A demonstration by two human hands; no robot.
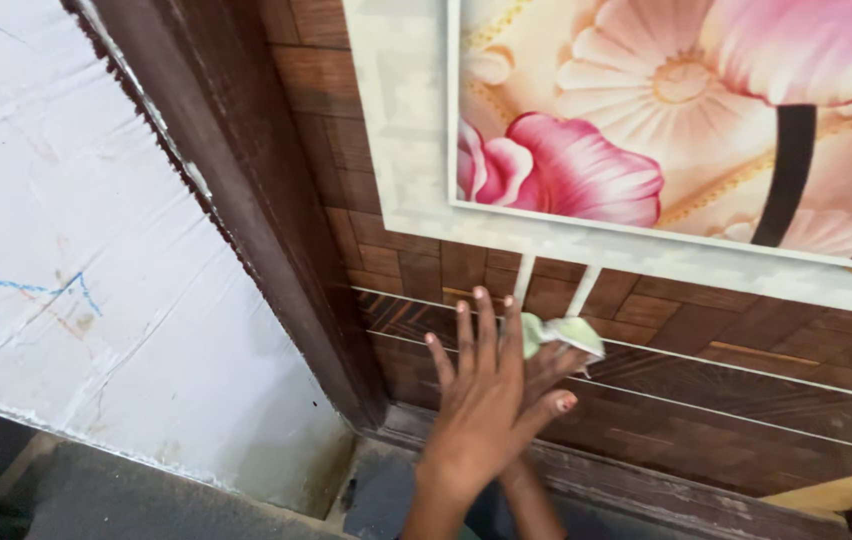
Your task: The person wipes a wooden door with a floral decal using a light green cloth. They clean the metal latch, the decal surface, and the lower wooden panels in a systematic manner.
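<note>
My left hand is raised flat against the lower part of a brown wood-patterned door, with its fingers spread and pointing up. It holds nothing. Behind it, and mostly hidden by it, my right hand grips a small pale green cloth. The cloth is pressed on the door just under two short white strips below the floral panel.
A dark wooden door frame runs down to the left of my hands. Beyond it is a scuffed white wall with blue scribbles. Grey floor lies at the bottom left. The door's worn lower edge sits under my forearms.
</note>
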